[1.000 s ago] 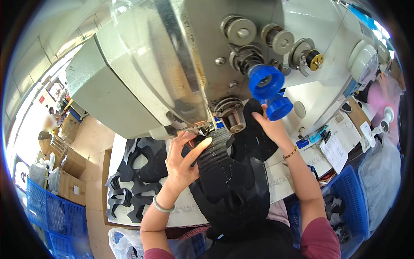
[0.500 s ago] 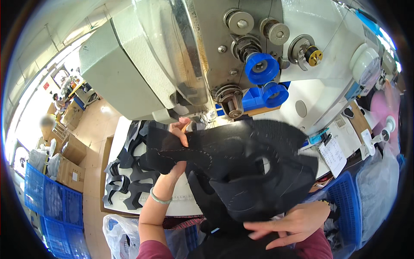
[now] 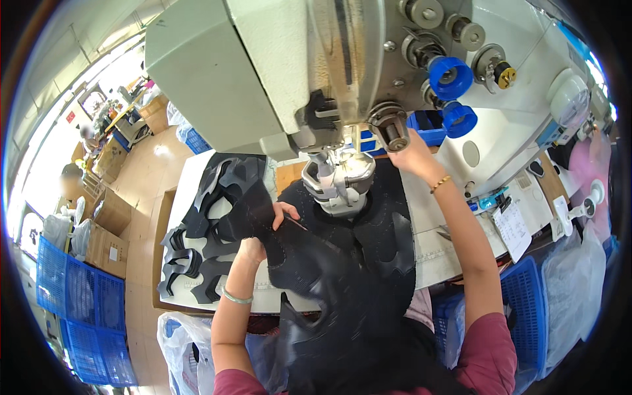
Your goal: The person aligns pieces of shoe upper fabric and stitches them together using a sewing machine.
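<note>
A large black stitched piece of material (image 3: 329, 289) hangs from the worktable down over my lap. My left hand (image 3: 283, 215) grips its left part, with the palm hidden under the material and the fingertips showing. Something thin lies by those fingertips, too small to name. Another spread of black material (image 3: 388, 230) surrounds the metal presser and needle area of the sewing machine (image 3: 339, 181). My right hand (image 3: 413, 158) reaches up beside the machine head, behind a round metal tension part (image 3: 390, 125); its fingers are mostly hidden.
Several curved black cut pieces (image 3: 181, 260) lie in stacks on the white table at the left. Two blue knobs (image 3: 450, 78) jut from the machine. At the right are a paper note (image 3: 510, 227) and a blue basket (image 3: 526, 309). Cartons and blue crates (image 3: 79, 289) stand on the floor.
My right hand has gone from near my lap up to the machine head. The black material has dropped lower, uncovering the presser area. My left hand still holds it; the view has shifted.
</note>
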Tool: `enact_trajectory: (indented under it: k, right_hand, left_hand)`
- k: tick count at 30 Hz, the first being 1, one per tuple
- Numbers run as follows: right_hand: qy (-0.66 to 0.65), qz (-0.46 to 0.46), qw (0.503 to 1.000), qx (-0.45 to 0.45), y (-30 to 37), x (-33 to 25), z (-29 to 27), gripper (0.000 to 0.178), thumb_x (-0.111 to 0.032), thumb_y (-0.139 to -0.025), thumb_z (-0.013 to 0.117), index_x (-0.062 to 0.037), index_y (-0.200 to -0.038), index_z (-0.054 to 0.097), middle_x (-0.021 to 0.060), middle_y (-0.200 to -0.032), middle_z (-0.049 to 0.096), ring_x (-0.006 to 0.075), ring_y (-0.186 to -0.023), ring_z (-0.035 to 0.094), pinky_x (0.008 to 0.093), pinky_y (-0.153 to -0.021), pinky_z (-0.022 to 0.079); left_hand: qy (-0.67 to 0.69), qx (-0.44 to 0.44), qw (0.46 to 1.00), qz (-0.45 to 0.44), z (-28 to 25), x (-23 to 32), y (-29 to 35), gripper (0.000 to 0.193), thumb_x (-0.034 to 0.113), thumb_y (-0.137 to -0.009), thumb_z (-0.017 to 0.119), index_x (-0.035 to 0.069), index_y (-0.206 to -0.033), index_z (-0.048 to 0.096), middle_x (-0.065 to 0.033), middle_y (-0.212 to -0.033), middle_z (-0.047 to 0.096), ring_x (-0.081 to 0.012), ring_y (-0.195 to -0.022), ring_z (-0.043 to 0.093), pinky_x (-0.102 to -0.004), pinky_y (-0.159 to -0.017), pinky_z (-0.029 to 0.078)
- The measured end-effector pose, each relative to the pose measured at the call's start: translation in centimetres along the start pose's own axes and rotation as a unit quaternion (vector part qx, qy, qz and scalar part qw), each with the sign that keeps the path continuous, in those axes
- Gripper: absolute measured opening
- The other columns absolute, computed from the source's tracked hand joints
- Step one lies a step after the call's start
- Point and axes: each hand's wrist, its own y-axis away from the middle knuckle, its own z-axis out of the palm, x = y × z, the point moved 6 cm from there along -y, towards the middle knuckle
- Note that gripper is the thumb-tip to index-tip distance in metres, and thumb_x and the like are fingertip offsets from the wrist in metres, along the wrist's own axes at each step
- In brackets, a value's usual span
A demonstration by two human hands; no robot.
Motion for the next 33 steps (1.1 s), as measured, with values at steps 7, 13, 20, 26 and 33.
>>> enact_trajectory:
  k: [7, 13, 20, 26, 33]
  right_hand:
    - [0.15, 0.006, 0.989, -0.001, 0.5, -0.7, 1.8, 0.043, -0.013, -0.078, 0.054, -0.0053, -0.12, 0.056, 0.0101, -0.12, 0.057, 0.0241, -0.111, 0.052, 0.0397, -0.096, 0.037]
    - [0.054, 0.05, 0.992, 0.104, 2.4, -2.2, -4.0, 0.024, -0.008, -0.08, 0.056, 0.0003, -0.102, 0.062, 0.0147, -0.108, 0.06, 0.0322, -0.1, 0.056, 0.0409, -0.087, 0.045]
    - [-0.125, -0.085, 0.988, -0.031, 8.8, -16.5, -9.6, 0.034, -0.035, -0.086, 0.063, -0.0016, -0.092, 0.062, 0.0137, -0.079, 0.063, 0.0302, -0.077, 0.061, 0.038, -0.068, 0.046]
    - [-0.277, 0.026, 0.942, -0.19, 8.7, -16.0, -5.8, 0.028, -0.028, -0.089, 0.063, -0.0005, -0.093, 0.056, 0.0098, -0.07, 0.058, 0.0209, -0.062, 0.053, 0.0316, -0.06, 0.042]
    - [-0.363, -0.01, 0.929, -0.068, 6.9, -17.3, -8.8, 0.015, -0.015, -0.09, 0.061, -0.0004, -0.092, 0.056, 0.003, -0.066, 0.052, 0.0089, -0.059, 0.045, 0.0253, -0.054, 0.038]
  left_hand:
    - [0.109, 0.106, 0.988, -0.001, 2.1, -0.8, 0.4, 0.03, 0.026, -0.094, 0.044, 0.006, -0.072, 0.042, -0.0133, -0.094, 0.054, -0.0307, -0.09, 0.066, -0.0388, -0.075, 0.056]
    - [0.106, 0.122, 0.986, 0.039, 4.8, 0.1, -0.2, 0.028, 0.023, -0.097, 0.042, 0.004, -0.077, 0.043, -0.0137, -0.099, 0.054, -0.0377, -0.113, 0.053, -0.0494, -0.099, 0.043]
    - [0.113, 0.049, 0.978, 0.169, 7.5, 0.4, 0.8, 0.047, 0.042, -0.099, 0.026, 0.0, -0.087, 0.045, -0.0147, -0.103, 0.052, -0.0371, -0.114, 0.053, -0.0495, -0.1, 0.039]
    - [-0.279, 0.172, 0.92, 0.216, 7.0, 5.5, 3.9, 0.019, 0.014, -0.088, 0.061, 0.0, -0.099, 0.054, -0.0127, -0.104, 0.06, -0.0209, -0.102, 0.06, -0.0298, -0.087, 0.047]
    - [-0.771, 0.477, 0.404, -0.126, -9.6, 6.8, 13.3, 0.037, 0.036, -0.081, 0.066, -0.001, -0.083, 0.069, -0.0177, -0.095, 0.062, -0.034, -0.093, 0.058, -0.0415, -0.08, 0.046]
